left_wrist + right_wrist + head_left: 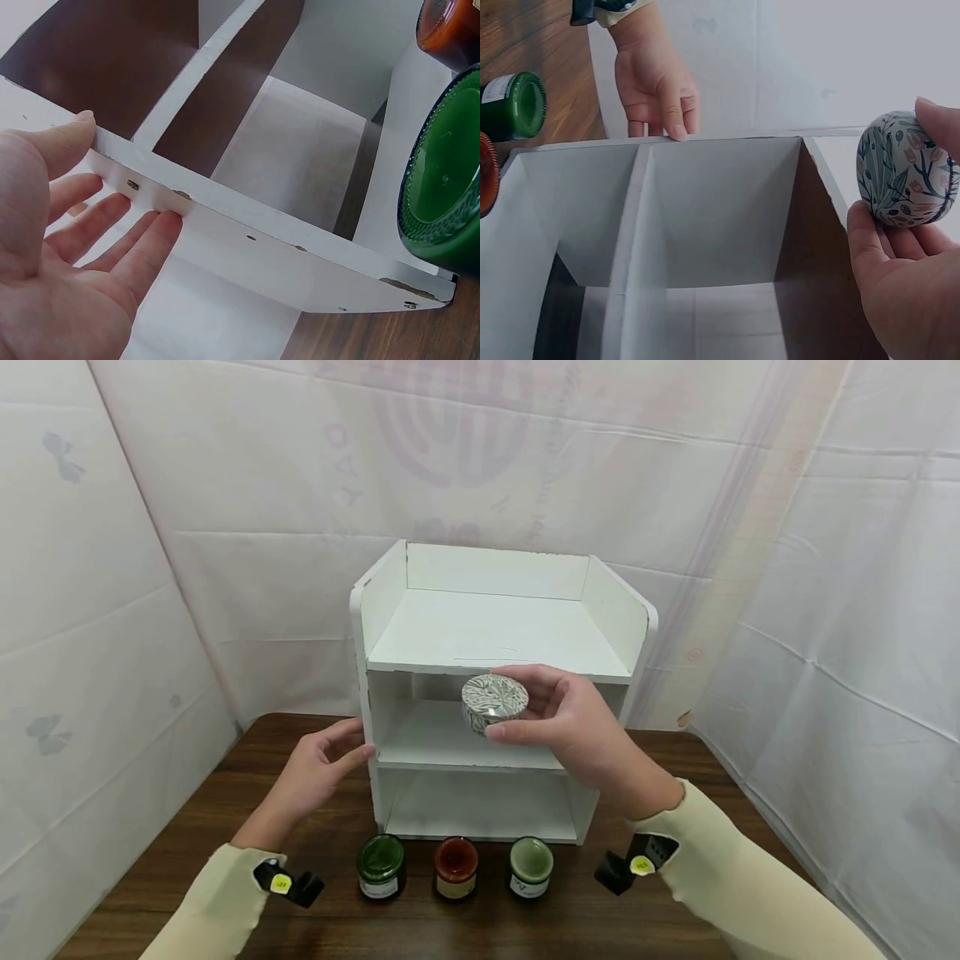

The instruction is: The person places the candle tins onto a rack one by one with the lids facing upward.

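Observation:
My right hand (pixel 577 727) holds a small round lidded tin (pixel 495 700) by its side, thumb and fingers around it, in front of the middle opening of a white shelf unit (pixel 480 764). Leaves and flowers in green, blue and pink cover the tin (pixel 907 171) in the right wrist view. At the unit's left side panel (pixel 225 206), my left hand (pixel 315 768) grips the front edge. Its thumb lies on that edge, while the fingers touch the outer face, as the left wrist view (pixel 82 247) shows.
Three glass jars stand in a row before the unit: dark green (pixel 381 866), amber (pixel 455 867) and light green (pixel 531 867). The unit has a walled top and two openings below, on a dark wooden table (pixel 315 927). White sheeting (pixel 285 585) hangs around behind.

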The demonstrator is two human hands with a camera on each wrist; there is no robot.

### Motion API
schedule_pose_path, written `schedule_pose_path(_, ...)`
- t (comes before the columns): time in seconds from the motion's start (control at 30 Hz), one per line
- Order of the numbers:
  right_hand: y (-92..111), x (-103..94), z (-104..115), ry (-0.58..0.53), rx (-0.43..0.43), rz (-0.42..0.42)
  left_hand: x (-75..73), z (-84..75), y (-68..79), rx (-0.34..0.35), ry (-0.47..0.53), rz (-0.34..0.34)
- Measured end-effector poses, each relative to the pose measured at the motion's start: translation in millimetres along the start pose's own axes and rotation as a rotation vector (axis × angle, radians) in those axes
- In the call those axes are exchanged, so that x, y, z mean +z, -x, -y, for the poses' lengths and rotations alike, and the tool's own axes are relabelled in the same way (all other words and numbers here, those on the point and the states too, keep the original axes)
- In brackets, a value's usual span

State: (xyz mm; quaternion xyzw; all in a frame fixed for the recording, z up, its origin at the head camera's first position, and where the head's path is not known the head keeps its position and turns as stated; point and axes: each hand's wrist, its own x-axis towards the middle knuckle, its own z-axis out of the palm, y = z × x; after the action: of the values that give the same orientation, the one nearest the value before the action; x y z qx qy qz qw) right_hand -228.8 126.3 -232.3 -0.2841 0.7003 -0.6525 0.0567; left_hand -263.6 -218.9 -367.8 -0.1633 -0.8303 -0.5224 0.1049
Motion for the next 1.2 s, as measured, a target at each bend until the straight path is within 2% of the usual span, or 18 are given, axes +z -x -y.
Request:
schedule_pose_path(0.33, -15.4, 0.6, 10.1, -0.008, -0.027, -0.012, -0.7, -0.3, -0.6, 0.005, -0.012, -0.003)
schedule_pose_path(0.57, -25.2, -1.7, 13.3, 0.024, -0.050, 0.022, -1.7, -1.2, -0.6, 0.006, -0.018, -0.008)
schedule_pose_path(0.9, -39.3, 1.7, 20.1, -0.010, -0.019, 0.031, -2.7, 0.2, 0.9, -0.008, -0.047, -0.010)
schedule_pose_path(1.2, -54.7, 8.4, 24.2, -0.014, -0.026, 0.012, -2.9, 3.6, 1.0, -0.006, -0.045, -0.011)
